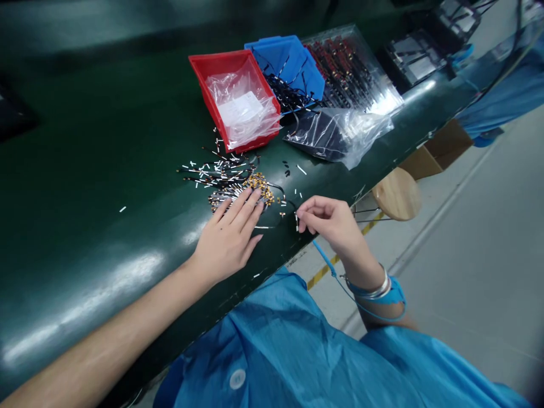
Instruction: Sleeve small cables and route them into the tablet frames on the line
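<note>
Cable (296, 217) at right fingers (311, 219), white end (297, 228) toward the person (293, 345).

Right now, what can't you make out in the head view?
Head view:
- Pile of small parts: partly hidden under the left hand.
- Thin piece pinched in the right hand: upper part hidden by the fingers.
- Any print on the white paper in the red bin: too small, blurred.
- Dark object, far left: cut off by the picture's edge.
</note>
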Motion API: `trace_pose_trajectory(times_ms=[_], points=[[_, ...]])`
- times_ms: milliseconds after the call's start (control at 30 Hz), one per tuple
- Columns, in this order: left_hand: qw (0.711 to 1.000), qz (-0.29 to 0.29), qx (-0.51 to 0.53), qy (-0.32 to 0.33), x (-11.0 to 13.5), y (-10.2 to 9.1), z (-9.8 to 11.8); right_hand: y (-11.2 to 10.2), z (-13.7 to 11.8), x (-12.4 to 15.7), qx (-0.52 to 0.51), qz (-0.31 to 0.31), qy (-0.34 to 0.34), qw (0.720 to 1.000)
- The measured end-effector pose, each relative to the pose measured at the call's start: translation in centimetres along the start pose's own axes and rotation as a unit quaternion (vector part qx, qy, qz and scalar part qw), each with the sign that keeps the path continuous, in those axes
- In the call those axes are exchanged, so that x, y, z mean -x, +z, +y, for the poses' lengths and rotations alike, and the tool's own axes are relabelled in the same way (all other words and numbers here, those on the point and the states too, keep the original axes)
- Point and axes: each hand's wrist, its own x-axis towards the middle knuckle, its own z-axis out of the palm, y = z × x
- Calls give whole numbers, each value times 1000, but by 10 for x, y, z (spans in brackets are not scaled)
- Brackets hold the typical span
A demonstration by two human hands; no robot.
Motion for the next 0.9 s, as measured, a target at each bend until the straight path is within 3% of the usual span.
trace_pose_trajectory(times_ms=[167,300,400,467,600,767,900], points=[[997,57,50,34,2,-7,4,15,13,11,-178,28,77,981],[992,60,74,78,7,-7,15,25,20,33,-206,33,96,973],[988,17,82,130,11,-3,23,24,23,52,-102,30,52,993],[984,-19,83,159,12,1,26,20,24,58,26,91,-19,995],[983,-47,77,162,17,4,25,6,29,41,209,220,-171,937],[982,1,83,169,21,-2,21,-6,25,-2,285,189,-268,901],[987,18,72,142,15,-3,23,-5,11,-26,317,134,-264,901]])
